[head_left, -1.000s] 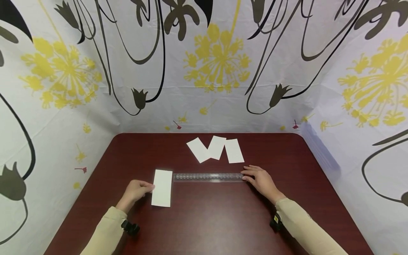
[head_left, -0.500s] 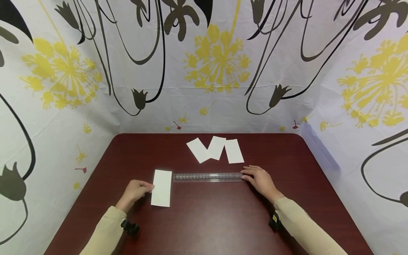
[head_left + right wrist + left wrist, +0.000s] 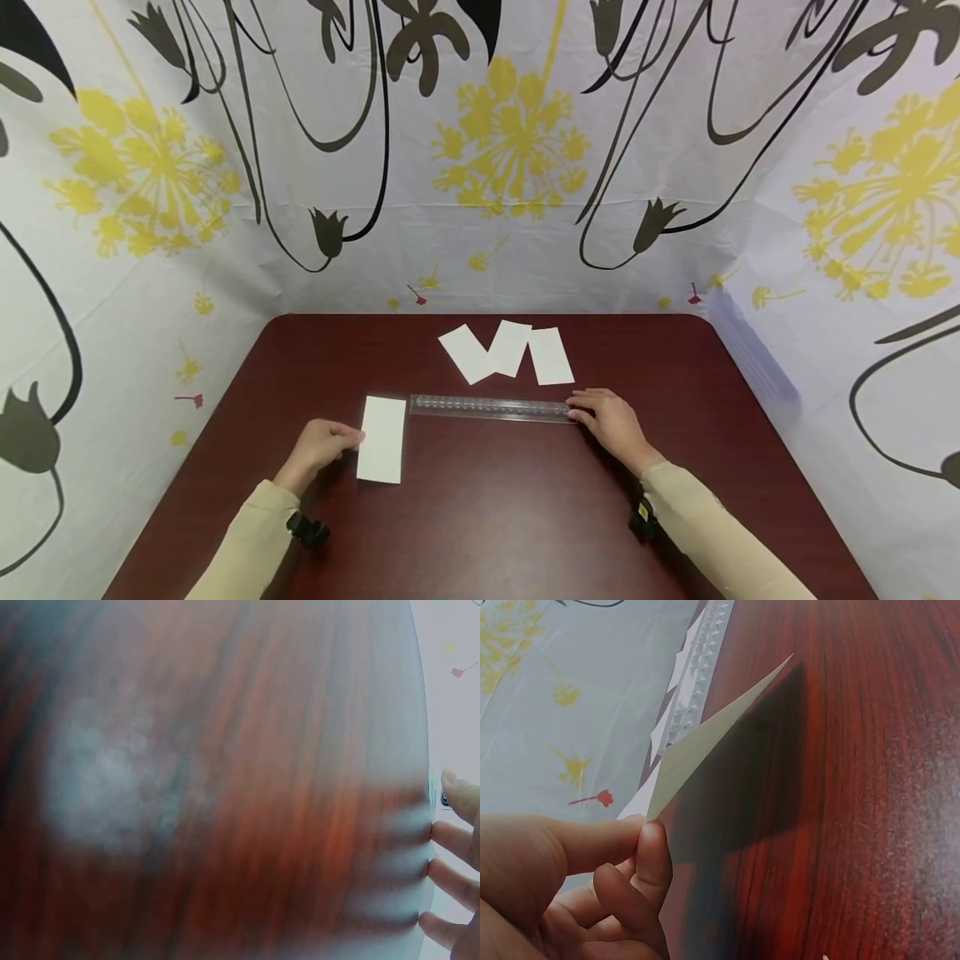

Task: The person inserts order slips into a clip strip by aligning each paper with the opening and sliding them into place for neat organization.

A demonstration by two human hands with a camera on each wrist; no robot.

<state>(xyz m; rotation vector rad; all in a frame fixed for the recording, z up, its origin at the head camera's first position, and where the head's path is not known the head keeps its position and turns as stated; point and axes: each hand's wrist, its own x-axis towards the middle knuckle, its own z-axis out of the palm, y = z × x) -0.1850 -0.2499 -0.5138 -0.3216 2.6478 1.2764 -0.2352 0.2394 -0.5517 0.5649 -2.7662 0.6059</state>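
My left hand [image 3: 321, 446] pinches a blank white card [image 3: 382, 440] by its left edge, between thumb and finger. The left wrist view shows the card [image 3: 712, 739] raised at a slant, its shadow falling on the wood. A clear plastic ruler [image 3: 487, 407] with a row of small bumps lies to the card's right, its left end close by the card's upper right corner. At the ruler's right end, my right hand [image 3: 615, 423] holds it between thumb and fingers. In the right wrist view the fingertips [image 3: 429, 919] reach down to the tabletop.
Three more white cards lie toward the back of the dark red-brown table [image 3: 480, 517]: a left card [image 3: 467, 354], a middle card [image 3: 512, 346] and a right card [image 3: 551, 357]. A flower-patterned curtain [image 3: 510, 258] hangs around the back and sides.
The ruler has swung slightly, its left end moving away toward the back, so it now lies at a slight slant. The card has shifted a little toward the back with the left hand.
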